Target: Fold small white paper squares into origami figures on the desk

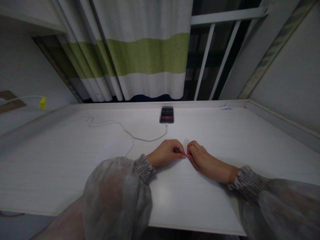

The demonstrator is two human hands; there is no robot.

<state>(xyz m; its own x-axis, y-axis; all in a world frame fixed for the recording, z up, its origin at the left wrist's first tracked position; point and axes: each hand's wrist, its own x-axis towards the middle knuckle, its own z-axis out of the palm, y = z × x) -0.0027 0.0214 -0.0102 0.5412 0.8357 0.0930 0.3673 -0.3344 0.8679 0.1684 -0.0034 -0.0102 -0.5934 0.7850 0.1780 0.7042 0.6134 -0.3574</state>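
Over the middle of the white desk [170,196], my left hand [167,152] and my right hand [201,158] meet at the fingertips. Both are closed in a pinch, thumb against forefinger. Whatever lies between the fingertips is too small to make out. To the left of my left hand, a sheet of white paper [113,150] rests on the desk, with a thin dark line [129,151], perhaps a needle or thread, at its right edge. My left sleeve covers part of the paper.
A phone [166,115] stands by the desk's back edge, plugged into a white cable [140,138] that winds off to the left. A crumpled white scrap [226,107] lies at the back right. Behind hang green and white curtains [150,56] beside a barred window [212,56].
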